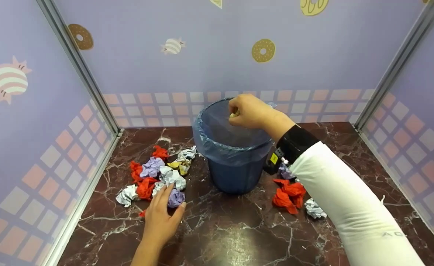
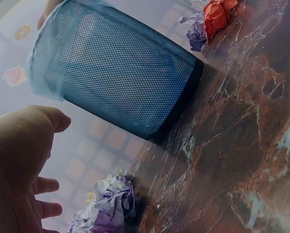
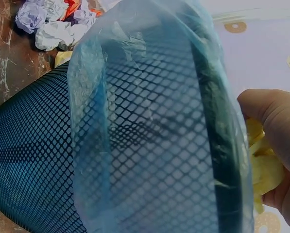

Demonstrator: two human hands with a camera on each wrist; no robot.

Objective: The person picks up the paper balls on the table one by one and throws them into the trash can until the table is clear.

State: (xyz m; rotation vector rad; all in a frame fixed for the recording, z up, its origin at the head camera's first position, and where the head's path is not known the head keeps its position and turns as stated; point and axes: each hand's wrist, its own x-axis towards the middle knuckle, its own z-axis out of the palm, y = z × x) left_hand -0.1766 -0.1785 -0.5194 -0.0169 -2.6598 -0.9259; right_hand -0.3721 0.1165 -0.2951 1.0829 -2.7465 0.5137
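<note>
**Crumpled paper at a lined mesh bin, both hands at work**

Purple walls patterned with doughnuts and sweets enclose a dark marble tabletop [image 1: 220,229] veined in white. Reading from the left: a heap of crumpled paper balls [image 1: 154,177], red, white, purple and yellow, lies on the marble beside the bin. My left hand [image 1: 161,218] rests at the near edge of this heap, fingers extended and relaxed, fingertips touching a purple paper ball [image 1: 176,197]; nothing is clamped in it. The left wrist view shows the same hand spread, palm toward the ball [image 2: 113,204], with the thumb apart from the fingers.

At centre stands the blue mesh bin [image 1: 233,173], upright on the marble and lined with a thin blue plastic bag [image 1: 217,146] folded over its rim. My right hand [image 1: 250,111] hangs over the bin's mouth, toward the far rim, its fingers curled tight around a yellow paper ball [image 1: 233,115]. The right wrist view confirms the grip: the yellow ball [image 3: 264,170] is pinched between the fingers just outside the liner's edge, at rim level. A black wrist band [image 1: 294,144] and a white sleeve [image 1: 350,207] cover that arm.

To the right of the bin, partly hidden by my forearm, lies a second, smaller cluster [image 1: 294,197]: red balls, a white one nearest me and a purple one against the bin's base.
</note>
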